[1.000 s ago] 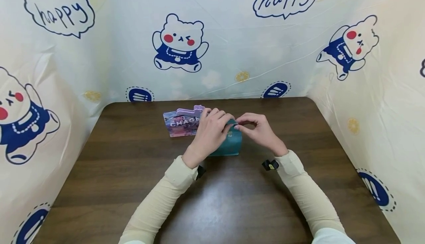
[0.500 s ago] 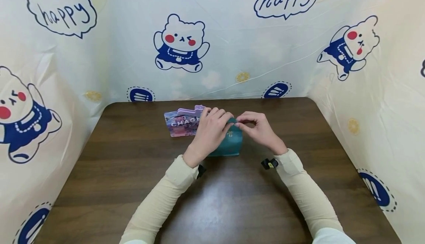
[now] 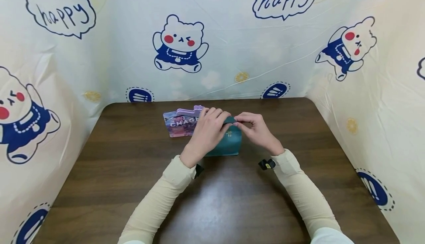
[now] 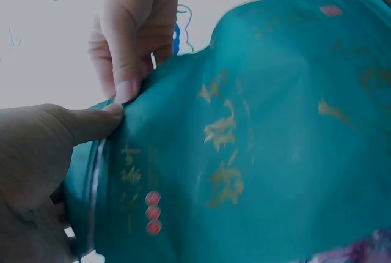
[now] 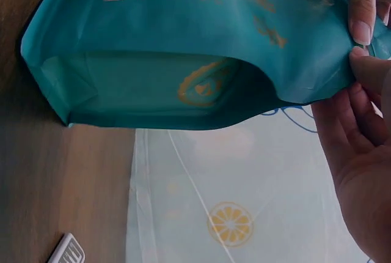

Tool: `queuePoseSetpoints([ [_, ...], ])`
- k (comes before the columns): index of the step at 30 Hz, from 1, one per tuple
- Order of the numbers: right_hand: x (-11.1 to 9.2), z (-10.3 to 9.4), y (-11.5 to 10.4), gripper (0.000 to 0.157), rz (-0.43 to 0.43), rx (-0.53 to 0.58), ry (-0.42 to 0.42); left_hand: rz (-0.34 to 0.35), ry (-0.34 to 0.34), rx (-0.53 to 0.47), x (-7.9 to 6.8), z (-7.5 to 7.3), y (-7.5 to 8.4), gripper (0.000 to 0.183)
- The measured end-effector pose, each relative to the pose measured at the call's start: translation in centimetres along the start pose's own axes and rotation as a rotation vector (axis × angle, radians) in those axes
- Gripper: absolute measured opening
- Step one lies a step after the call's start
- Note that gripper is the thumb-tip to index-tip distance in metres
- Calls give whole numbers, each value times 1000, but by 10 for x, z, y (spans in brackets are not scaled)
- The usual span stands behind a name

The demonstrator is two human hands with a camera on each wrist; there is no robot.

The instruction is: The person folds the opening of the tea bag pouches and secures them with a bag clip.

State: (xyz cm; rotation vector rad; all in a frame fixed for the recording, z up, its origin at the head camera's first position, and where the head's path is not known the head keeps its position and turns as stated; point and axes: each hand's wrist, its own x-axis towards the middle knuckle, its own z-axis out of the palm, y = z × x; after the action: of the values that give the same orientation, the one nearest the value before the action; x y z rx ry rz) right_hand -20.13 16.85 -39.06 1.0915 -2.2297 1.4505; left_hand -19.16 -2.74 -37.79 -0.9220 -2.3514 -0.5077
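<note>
A teal tea pouch (image 3: 229, 144) with gold lettering stands at the back middle of the table. My left hand (image 3: 209, 129) pinches its top edge from the left, thumb on the front, and covers part of it in the head view. My right hand (image 3: 257, 127) pinches the same edge close by, thumb and forefinger meeting near the left fingertips. In the left wrist view a zip line (image 4: 95, 183) runs along the pouch's mouth beside the left thumb (image 4: 91, 122). The right wrist view shows the pouch's folded base (image 5: 146, 85).
Left of the pouch lies a pink and blue printed packet (image 3: 179, 124), with a purple clip (image 3: 187, 112) along its top. A small whitish slotted piece (image 5: 67, 249) shows on the wood. The brown table (image 3: 132, 181) meets a printed cloth (image 3: 232, 44) behind.
Both hands keep pinching the pouch's top and have shifted only slightly. More of the dark top edge shows between the fingers now.
</note>
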Motion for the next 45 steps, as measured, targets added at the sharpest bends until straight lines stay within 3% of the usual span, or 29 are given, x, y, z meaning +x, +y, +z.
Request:
queuePoseSetpoints([
  [11, -9, 12, 29, 19, -154, -155, 148, -33, -15, 8, -8, -15, -4, 23],
  [16, -13, 16, 28, 22, -296, -260, 184, -23, 3, -16, -9, -13, -5, 23],
  [23, -14, 21, 20, 12, -442, -508, 225, -34, 45, -43, -9, -8, -3, 40],
  [29, -15, 26, 15, 12, -498, -664, 260, -38, 64, -35, -8, -6, 0, 31],
  [34, -18, 28, 14, 23, -497, -720, 262, -30, 58, -53, -8, -6, -1, 19],
  [40, -23, 29, 16, 30, -460, -708, 220, -34, 40, -43, -9, -6, -2, 15],
  [45, -28, 25, 19, 36, -332, -422, 173, -31, 17, -47, -11, -6, -2, 14],
])
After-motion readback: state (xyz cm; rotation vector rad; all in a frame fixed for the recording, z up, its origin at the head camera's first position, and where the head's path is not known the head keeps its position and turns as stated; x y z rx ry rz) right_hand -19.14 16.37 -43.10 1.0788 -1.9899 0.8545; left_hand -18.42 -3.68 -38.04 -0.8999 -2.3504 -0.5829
